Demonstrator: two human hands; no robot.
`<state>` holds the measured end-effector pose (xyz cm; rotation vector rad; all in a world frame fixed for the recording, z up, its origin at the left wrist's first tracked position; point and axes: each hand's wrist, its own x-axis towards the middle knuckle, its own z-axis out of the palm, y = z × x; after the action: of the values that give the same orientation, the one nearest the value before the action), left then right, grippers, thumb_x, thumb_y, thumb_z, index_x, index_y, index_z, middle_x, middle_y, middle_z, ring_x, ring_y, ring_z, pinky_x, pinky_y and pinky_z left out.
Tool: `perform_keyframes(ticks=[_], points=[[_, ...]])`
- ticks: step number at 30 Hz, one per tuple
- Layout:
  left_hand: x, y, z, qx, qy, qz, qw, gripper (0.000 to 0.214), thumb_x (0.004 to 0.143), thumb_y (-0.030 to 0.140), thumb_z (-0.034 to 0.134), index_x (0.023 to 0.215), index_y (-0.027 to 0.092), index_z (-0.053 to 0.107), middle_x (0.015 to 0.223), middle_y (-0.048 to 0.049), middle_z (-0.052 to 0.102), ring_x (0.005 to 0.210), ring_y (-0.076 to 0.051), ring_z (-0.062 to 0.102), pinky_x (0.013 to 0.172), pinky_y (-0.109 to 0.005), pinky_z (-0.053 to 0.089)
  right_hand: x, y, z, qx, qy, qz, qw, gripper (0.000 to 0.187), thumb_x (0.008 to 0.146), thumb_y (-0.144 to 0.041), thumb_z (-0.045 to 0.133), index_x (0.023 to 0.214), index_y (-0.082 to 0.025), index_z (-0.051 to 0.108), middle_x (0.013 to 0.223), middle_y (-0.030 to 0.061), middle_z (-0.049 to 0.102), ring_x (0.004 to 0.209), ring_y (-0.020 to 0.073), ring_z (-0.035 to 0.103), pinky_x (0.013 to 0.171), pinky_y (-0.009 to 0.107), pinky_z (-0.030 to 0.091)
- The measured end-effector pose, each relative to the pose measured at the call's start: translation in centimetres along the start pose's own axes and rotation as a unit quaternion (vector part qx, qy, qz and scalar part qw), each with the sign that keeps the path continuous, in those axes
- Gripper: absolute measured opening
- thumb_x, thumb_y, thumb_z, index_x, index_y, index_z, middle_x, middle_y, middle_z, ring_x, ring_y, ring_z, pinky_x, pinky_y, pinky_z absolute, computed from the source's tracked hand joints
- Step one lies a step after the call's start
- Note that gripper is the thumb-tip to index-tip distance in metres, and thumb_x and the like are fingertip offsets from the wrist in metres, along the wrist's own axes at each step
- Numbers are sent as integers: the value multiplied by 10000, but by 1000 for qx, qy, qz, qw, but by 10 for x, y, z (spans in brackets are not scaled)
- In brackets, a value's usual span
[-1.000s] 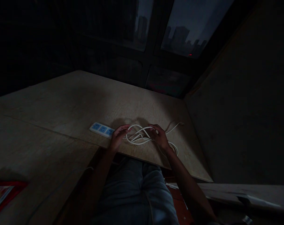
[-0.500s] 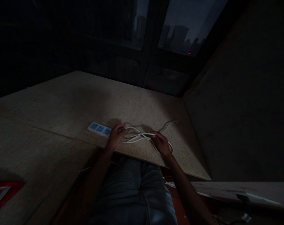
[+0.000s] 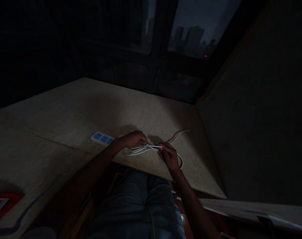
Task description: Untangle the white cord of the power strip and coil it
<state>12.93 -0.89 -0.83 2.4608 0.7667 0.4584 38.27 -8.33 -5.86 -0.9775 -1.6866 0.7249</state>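
Observation:
A white power cord (image 3: 138, 152) lies in loose loops near the table's front edge. My right hand (image 3: 169, 155) pinches the cord at the right side of the loops. Over their left part is my left hand (image 3: 136, 138), its fingers bent down onto the cord. To the left sits a white power strip (image 3: 103, 138) with blue socket faces, its right end hidden behind my left wrist. The cord's free end (image 3: 188, 131) stretches out to the right on the table.
The pale table (image 3: 131, 103) reaches back to a dark window (image 3: 190, 36). A dark wall (image 3: 255, 116) borders it on the right. At the lower left lies a red packet (image 3: 10, 202). My legs (image 3: 143, 202) are below the front edge.
My left hand has moved right, from beside the power strip's end to over the cord loops. The loops are drawn closer together, and my right hand stays near its place.

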Motion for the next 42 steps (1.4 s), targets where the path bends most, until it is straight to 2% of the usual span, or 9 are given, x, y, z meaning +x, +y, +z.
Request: perform_keyframes(ticks=[6, 8, 13, 18, 22, 25, 30, 36, 42], points=[[-4, 3, -4, -149, 167, -160, 961, 197, 809, 297, 609, 797, 152, 742, 791, -64, 705, 739, -159, 621, 689, -242, 429, 0, -6, -3, -36, 7, -39, 999, 220, 943, -261, 558, 1064, -236, 740, 1058, 83, 678, 1010, 191, 625, 873, 354, 507], [-9, 2, -6, -245, 271, -230, 902, 184, 737, 318, 669, 742, 143, 725, 697, -53, 675, 664, -154, 591, 638, -242, 421, 0, -7, -3, -47, 17, -53, 997, 218, 941, -251, 557, 1052, -239, 744, 1068, 84, 680, 1022, 191, 625, 875, 353, 509], [-29, -7, -13, -472, 504, -327, 645, 192, 562, 198, 686, 732, 117, 647, 648, -26, 607, 557, -106, 525, 565, -220, 416, 1, -3, -3, -59, 30, -53, 996, 217, 932, -229, 564, 1056, -245, 741, 1059, 77, 687, 996, 182, 637, 851, 339, 517], [-44, -15, -15, -476, 550, -354, 588, 198, 613, 243, 620, 769, 126, 585, 690, -31, 583, 572, -113, 545, 589, -248, 461, 1, 1, -4, -83, 35, -50, 995, 210, 930, -245, 561, 1019, -244, 751, 1005, 64, 708, 951, 181, 650, 839, 337, 512], [-45, -9, -14, -402, 583, -355, 610, 269, 658, 268, 651, 891, 133, 629, 844, -61, 627, 788, -168, 611, 765, -300, 494, 2, -1, -5, -80, 31, -35, 996, 211, 931, -262, 557, 999, -238, 756, 988, 66, 711, 934, 181, 658, 821, 327, 513], [-42, 9, -17, -143, 583, -293, 744, 401, 728, 283, 655, 1107, 153, 628, 1117, -103, 624, 1087, -226, 574, 990, -376, 435, 2, -2, -4, -75, 30, -26, 996, 201, 923, -252, 568, 992, -240, 757, 978, 59, 711, 927, 176, 658, 820, 315, 509], [-21, 46, -22, 227, 287, -64, 929, 401, 892, 330, 587, 1269, 194, 595, 1313, -81, 582, 1356, -249, 402, 1156, -433, 261, 1, 0, -4, -69, 35, -19, 997, 197, 920, -265, 580, 992, -237, 762, 970, 59, 713, 917, 174, 657, 827, 317, 507], [21, 40, -8, 281, 12, -105, 954, 257, 861, 250, 633, 1087, 144, 691, 1090, -140, 675, 1130, -296, 578, 984, -434, 363, 1, 4, -4, -75, 25, -13, 997, 213, 929, -281, 567, 1012, -228, 756, 987, 69, 705, 923, 184, 650, 829, 341, 512], [21, 29, -17, 239, 86, -137, 958, 194, 887, 161, 528, 908, 178, 721, 959, -106, 687, 964, -254, 622, 870, -387, 373, 2, -5, -3, -184, 45, -88, 978, 198, 932, -264, 564, 1019, -233, 739, 969, 68, 696, 968, 205, 616, 875, 389, 482]])
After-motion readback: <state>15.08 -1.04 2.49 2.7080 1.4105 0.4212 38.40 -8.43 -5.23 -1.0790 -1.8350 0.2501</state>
